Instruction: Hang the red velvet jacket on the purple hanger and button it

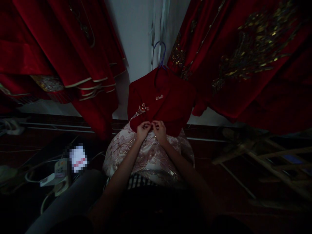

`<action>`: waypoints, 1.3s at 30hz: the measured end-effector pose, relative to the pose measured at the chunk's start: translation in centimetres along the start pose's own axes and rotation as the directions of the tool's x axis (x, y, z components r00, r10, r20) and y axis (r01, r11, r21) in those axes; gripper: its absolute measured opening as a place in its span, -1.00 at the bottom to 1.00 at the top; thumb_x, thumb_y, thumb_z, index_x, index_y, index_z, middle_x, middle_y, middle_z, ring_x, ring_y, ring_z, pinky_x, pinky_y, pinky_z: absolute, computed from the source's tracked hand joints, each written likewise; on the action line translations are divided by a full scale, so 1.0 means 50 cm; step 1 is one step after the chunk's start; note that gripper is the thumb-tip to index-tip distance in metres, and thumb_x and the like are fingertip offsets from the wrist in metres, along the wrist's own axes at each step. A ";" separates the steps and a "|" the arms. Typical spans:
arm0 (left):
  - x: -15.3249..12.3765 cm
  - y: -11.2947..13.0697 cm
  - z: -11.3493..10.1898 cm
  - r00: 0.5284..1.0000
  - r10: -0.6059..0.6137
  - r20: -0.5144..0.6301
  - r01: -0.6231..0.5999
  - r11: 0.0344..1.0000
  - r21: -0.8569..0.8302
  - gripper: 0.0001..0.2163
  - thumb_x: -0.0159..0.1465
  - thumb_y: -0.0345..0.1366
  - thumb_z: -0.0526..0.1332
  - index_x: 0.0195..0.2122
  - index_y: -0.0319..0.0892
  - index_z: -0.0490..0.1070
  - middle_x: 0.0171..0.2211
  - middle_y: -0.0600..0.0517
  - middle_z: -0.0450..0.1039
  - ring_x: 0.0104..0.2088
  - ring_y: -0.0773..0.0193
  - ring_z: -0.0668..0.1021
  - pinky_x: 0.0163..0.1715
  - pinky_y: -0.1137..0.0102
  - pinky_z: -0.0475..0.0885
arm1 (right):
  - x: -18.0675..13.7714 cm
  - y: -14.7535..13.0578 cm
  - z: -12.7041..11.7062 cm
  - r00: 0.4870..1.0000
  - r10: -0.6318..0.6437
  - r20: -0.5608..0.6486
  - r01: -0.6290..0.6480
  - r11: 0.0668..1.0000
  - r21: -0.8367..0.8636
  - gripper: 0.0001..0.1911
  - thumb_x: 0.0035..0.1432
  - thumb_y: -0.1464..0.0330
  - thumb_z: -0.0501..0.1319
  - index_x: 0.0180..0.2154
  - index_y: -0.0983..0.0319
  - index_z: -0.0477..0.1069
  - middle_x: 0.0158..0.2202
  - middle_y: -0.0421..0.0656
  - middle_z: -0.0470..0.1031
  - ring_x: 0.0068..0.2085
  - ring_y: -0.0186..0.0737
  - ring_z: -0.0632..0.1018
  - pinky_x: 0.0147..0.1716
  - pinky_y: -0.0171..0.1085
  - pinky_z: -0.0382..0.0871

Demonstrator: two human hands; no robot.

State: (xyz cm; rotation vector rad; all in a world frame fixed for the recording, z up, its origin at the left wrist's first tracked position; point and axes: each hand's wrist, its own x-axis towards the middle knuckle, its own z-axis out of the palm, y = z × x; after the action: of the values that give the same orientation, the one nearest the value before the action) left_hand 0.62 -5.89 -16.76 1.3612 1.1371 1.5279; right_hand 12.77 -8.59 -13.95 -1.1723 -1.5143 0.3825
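A small dark red garment [168, 104] hangs on a blue hanger [161, 53] in front of me, with pearl-and-bead ornaments [143, 109] sewn on its front. Its lower edge rests on a pale pink patterned cushion [151, 159] on my lap. My left hand [143, 129] and my right hand [159, 130] meet at the garment's lower edge, fingers pinched together on the cloth. What else they hold is too small to see.
Large red gold-embroidered garments hang at the left [73, 55] and right [243, 55] against a white wall [136, 39]. A power strip with cables [58, 177] lies on the floor at left. A pale wooden frame [273, 159] lies at right.
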 end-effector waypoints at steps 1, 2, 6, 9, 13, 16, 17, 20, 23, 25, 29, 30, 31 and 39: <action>0.001 0.001 0.001 1.000 -0.011 -0.004 0.011 1.000 -0.007 -0.79 0.04 -0.29 0.32 -0.28 -0.22 0.50 -0.35 0.00 0.55 -0.41 0.36 0.54 -0.38 0.48 0.42 | 0.001 0.000 0.000 1.000 0.000 0.002 0.000 1.000 0.001 -0.78 0.23 0.30 0.10 -0.16 0.21 0.45 -0.19 -0.09 0.42 -0.28 -0.31 0.49 -0.33 -0.33 0.50; 0.001 0.001 0.001 1.000 -0.020 -0.010 0.020 1.000 -0.010 -0.78 0.04 -0.29 0.32 -0.28 -0.23 0.51 -0.36 0.00 0.56 -0.42 0.36 0.54 -0.38 0.48 0.42 | 0.003 0.001 0.000 1.000 -0.001 0.005 0.001 1.000 0.003 -0.78 0.23 0.30 0.10 -0.16 0.21 0.46 -0.20 -0.10 0.42 -0.28 -0.31 0.49 -0.33 -0.33 0.50; 0.005 0.000 0.003 0.999 -0.039 -0.022 0.039 0.999 0.000 -0.79 0.04 -0.29 0.32 -0.28 -0.24 0.52 -0.35 -0.03 0.58 -0.39 0.32 0.57 -0.34 0.44 0.45 | 0.014 0.012 0.000 1.000 -0.019 0.018 0.019 1.000 0.008 -0.78 0.23 0.31 0.11 -0.16 0.21 0.47 -0.21 -0.10 0.44 -0.30 -0.32 0.50 -0.35 -0.34 0.50; 0.009 -0.001 0.001 0.999 -0.044 -0.016 0.044 0.999 0.031 -0.78 0.06 -0.29 0.30 -0.27 -0.23 0.53 -0.31 -0.05 0.58 -0.36 0.29 0.58 -0.30 0.40 0.47 | 0.024 0.021 0.000 0.999 -0.037 0.040 0.037 0.999 0.003 -0.78 0.22 0.33 0.11 -0.16 0.21 0.48 -0.21 -0.11 0.44 -0.28 -0.30 0.50 -0.34 -0.34 0.49; 0.012 -0.002 0.000 1.000 -0.008 -0.004 0.008 0.998 0.069 -0.80 0.08 -0.29 0.29 -0.27 -0.23 0.53 -0.32 -0.05 0.58 -0.36 0.30 0.58 -0.29 0.41 0.46 | 0.030 0.022 -0.001 0.997 -0.052 0.050 0.052 0.999 -0.001 -0.76 0.23 0.36 0.09 -0.12 0.21 0.45 -0.18 -0.09 0.39 -0.27 -0.30 0.47 -0.33 -0.33 0.48; 0.012 -0.003 0.002 0.999 0.031 0.015 -0.032 0.995 0.099 -0.82 0.09 -0.29 0.27 -0.28 -0.21 0.53 -0.32 -0.03 0.57 -0.37 0.31 0.57 -0.29 0.41 0.46 | 0.031 0.016 -0.002 0.999 -0.047 0.023 0.047 0.999 -0.005 -0.79 0.21 0.38 0.08 -0.13 0.22 0.41 -0.17 -0.08 0.35 -0.28 -0.29 0.44 -0.32 -0.31 0.46; 0.013 -0.004 0.003 0.999 0.048 0.019 -0.049 0.993 0.111 -0.82 0.10 -0.30 0.27 -0.28 -0.21 0.53 -0.31 -0.03 0.57 -0.37 0.31 0.56 -0.29 0.41 0.46 | 0.032 0.014 -0.002 0.999 -0.044 0.013 0.044 0.999 -0.010 -0.81 0.21 0.38 0.08 -0.16 0.22 0.40 -0.18 -0.08 0.34 -0.29 -0.29 0.43 -0.32 -0.31 0.45; 0.017 -0.004 0.005 0.994 0.102 0.027 -0.105 0.985 0.136 -0.83 0.09 -0.31 0.27 -0.29 -0.20 0.53 -0.31 -0.02 0.56 -0.38 0.32 0.55 -0.29 0.41 0.46 | 0.037 0.014 -0.004 0.998 -0.062 -0.007 0.061 0.997 -0.043 -0.86 0.20 0.39 0.09 -0.22 0.22 0.39 -0.22 -0.09 0.33 -0.29 -0.27 0.41 -0.27 -0.28 0.41; 0.026 -0.003 0.006 0.994 0.102 0.042 -0.106 0.985 0.133 -0.83 0.09 -0.29 0.28 -0.29 -0.19 0.54 -0.31 -0.03 0.57 -0.40 0.32 0.55 -0.30 0.40 0.47 | 0.044 0.021 -0.006 0.995 -0.095 -0.011 0.094 0.992 -0.084 -0.89 0.19 0.40 0.09 -0.26 0.22 0.38 -0.25 -0.11 0.34 -0.28 -0.25 0.39 -0.21 -0.25 0.37; 0.032 -0.004 0.007 0.997 0.063 0.046 -0.068 0.990 0.123 -0.82 0.12 -0.24 0.27 -0.29 -0.19 0.53 -0.33 -0.02 0.57 -0.43 0.33 0.54 -0.35 0.41 0.46 | 0.047 0.027 -0.006 0.995 -0.101 -0.011 0.100 0.990 -0.097 -0.91 0.17 0.40 0.10 -0.27 0.22 0.37 -0.27 -0.12 0.34 -0.30 -0.26 0.37 -0.22 -0.25 0.35; 0.037 -0.005 0.011 0.999 0.020 -0.026 -0.018 0.995 0.096 -0.79 0.10 -0.18 0.30 -0.32 -0.20 0.46 -0.45 0.03 0.51 -0.51 0.36 0.50 -0.47 0.46 0.41 | 0.039 0.032 -0.005 0.992 -0.115 -0.042 0.110 0.988 -0.105 -0.89 0.10 0.46 0.12 -0.27 0.23 0.34 -0.29 -0.15 0.31 -0.33 -0.27 0.34 -0.25 -0.27 0.32; 0.035 -0.004 0.012 0.998 0.037 -0.040 -0.033 0.994 0.103 -0.80 0.11 -0.19 0.30 -0.31 -0.19 0.44 -0.45 0.04 0.50 -0.50 0.36 0.50 -0.45 0.47 0.40 | 0.035 0.031 -0.005 0.991 -0.124 -0.056 0.118 0.988 -0.103 -0.87 0.08 0.47 0.12 -0.27 0.23 0.33 -0.29 -0.15 0.31 -0.33 -0.27 0.34 -0.25 -0.27 0.31; 0.031 -0.001 0.012 0.997 0.066 -0.050 -0.059 0.991 0.120 -0.81 0.13 -0.20 0.28 -0.30 -0.19 0.43 -0.43 0.04 0.49 -0.47 0.36 0.50 -0.42 0.47 0.40 | 0.030 0.030 -0.006 0.988 -0.133 -0.073 0.125 0.987 -0.098 -0.86 0.07 0.49 0.11 -0.27 0.23 0.32 -0.29 -0.15 0.30 -0.32 -0.27 0.34 -0.25 -0.27 0.31; -0.007 0.041 0.009 0.954 0.287 -0.091 -0.255 0.930 0.264 -0.86 0.18 -0.31 0.23 -0.23 -0.16 0.42 -0.26 0.01 0.40 -0.38 0.37 0.44 -0.33 0.45 0.37 | 0.011 0.020 -0.014 0.980 -0.144 -0.140 0.135 0.988 -0.071 -0.89 0.11 0.47 0.05 -0.30 0.21 0.30 -0.25 -0.09 0.33 -0.17 -0.20 0.38 -0.10 -0.19 0.32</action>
State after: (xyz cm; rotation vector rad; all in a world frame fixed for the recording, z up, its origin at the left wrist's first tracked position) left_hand 1.14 -6.76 -14.90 1.6672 1.2980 1.7332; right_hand 13.93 -7.91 -14.18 -1.1088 -1.4795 0.1540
